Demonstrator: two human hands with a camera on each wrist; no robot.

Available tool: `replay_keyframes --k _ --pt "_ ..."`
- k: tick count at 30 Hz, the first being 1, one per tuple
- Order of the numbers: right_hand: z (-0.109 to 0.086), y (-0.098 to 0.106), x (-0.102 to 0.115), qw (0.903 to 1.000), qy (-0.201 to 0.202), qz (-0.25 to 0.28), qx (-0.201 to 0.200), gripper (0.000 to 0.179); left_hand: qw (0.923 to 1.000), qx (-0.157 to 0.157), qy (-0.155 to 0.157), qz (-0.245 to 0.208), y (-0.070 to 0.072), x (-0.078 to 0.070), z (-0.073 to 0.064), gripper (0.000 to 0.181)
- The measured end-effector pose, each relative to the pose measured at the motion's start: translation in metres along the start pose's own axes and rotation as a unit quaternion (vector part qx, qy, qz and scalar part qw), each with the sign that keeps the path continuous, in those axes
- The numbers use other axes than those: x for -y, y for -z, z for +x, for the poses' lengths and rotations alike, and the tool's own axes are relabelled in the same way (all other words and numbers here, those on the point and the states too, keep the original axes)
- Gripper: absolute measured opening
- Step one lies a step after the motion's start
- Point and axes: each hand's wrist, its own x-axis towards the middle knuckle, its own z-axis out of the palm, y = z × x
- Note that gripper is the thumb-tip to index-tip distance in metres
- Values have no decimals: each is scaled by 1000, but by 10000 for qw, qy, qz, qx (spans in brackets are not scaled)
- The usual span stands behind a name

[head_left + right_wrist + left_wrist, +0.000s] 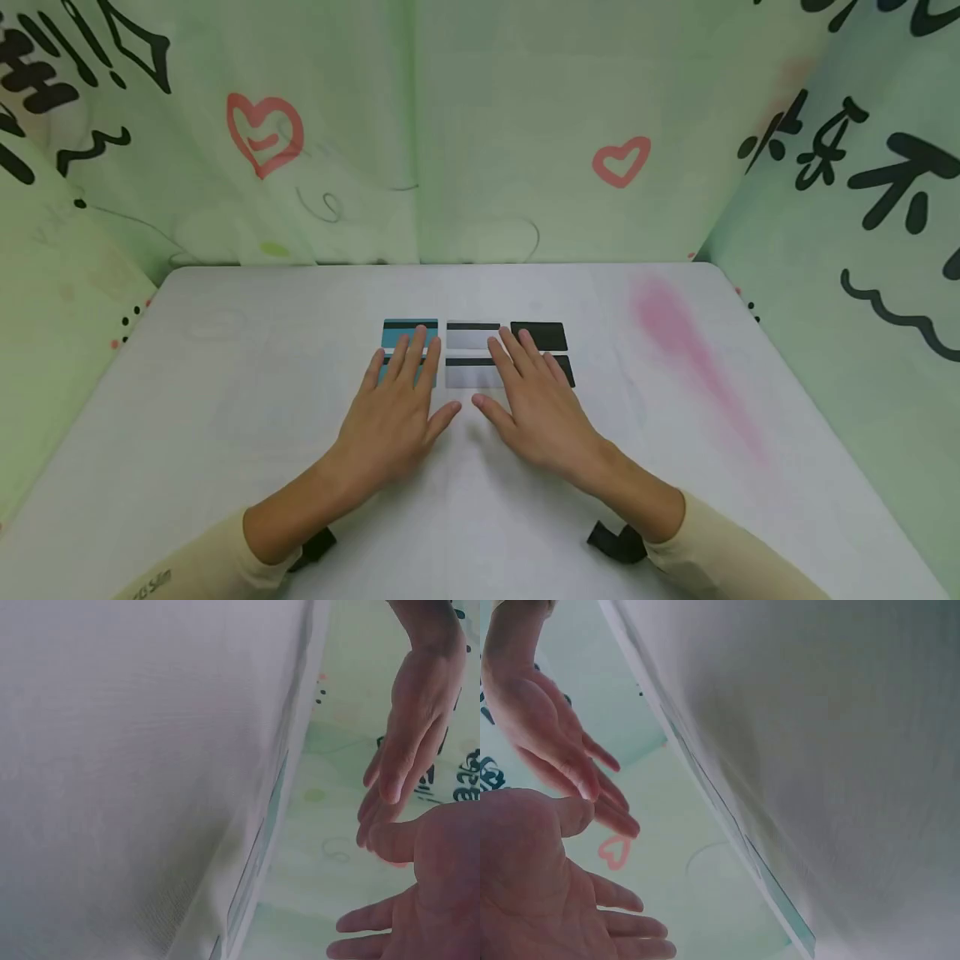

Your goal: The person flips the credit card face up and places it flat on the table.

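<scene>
Six stripe-backed or plain cards lay mid-table in two rows of three, apparently grouped by colour: the upper blue card above the lower blue card, the upper white card above the lower white card, and the upper black card above the lower black card. Narrow gaps kept each distinct; stripes on the blue and white ones ran along their far edges, suggesting one shared orientation. The left hand and right hand were apart, fingers straight and spread, gripping nothing. They hovered above the white table, partly covering the blue and black columns in the head view. Black wrist straps probably carried the wrist cameras.
</scene>
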Motion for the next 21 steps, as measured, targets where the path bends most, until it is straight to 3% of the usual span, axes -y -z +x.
replay_keyframes --k 21 --pt "25 -6 -1 9996 -81 -198 190 74 9999 90 101 -46 -5 19 11 79"
